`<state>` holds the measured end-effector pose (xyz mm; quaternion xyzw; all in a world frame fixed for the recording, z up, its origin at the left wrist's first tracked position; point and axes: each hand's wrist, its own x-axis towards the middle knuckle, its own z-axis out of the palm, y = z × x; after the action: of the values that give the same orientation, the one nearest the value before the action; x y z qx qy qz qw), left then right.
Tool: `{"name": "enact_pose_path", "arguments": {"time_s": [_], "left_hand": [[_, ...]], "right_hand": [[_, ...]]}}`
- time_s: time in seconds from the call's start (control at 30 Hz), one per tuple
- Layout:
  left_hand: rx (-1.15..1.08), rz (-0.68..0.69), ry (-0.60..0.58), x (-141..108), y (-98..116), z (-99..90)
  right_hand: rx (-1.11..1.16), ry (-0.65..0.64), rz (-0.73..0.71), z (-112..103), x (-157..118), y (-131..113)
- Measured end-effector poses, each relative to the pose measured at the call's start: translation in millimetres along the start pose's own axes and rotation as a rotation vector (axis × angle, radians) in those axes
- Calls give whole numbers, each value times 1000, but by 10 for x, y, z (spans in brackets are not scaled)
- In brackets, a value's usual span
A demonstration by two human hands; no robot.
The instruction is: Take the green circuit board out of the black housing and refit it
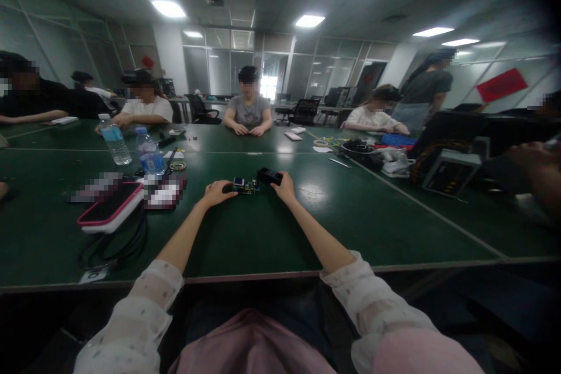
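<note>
On the green table, my left hand is closed on the left end of a small green circuit board, which has a pale square part on top. My right hand grips the right end of a black rectangular case. The case lies just to the right of the board, with a narrow gap between them. Some of my fingertips are hidden behind the two things.
Left: a pink-edged phone on a white box, black cables, two bottles and a tape roll. Right: a pen, white bundles and a metal power supply. Several people sit around the table.
</note>
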<state>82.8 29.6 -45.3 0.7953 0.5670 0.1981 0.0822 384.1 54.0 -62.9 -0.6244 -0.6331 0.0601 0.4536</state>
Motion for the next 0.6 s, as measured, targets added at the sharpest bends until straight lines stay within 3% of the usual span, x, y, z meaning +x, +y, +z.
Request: {"name": "enact_pose_path", "arguments": {"time_s": [0.6], "left_hand": [[-9, 3, -1, -6, 16, -27]], "right_hand": [[83, 31, 9, -9, -50, -45]]}}
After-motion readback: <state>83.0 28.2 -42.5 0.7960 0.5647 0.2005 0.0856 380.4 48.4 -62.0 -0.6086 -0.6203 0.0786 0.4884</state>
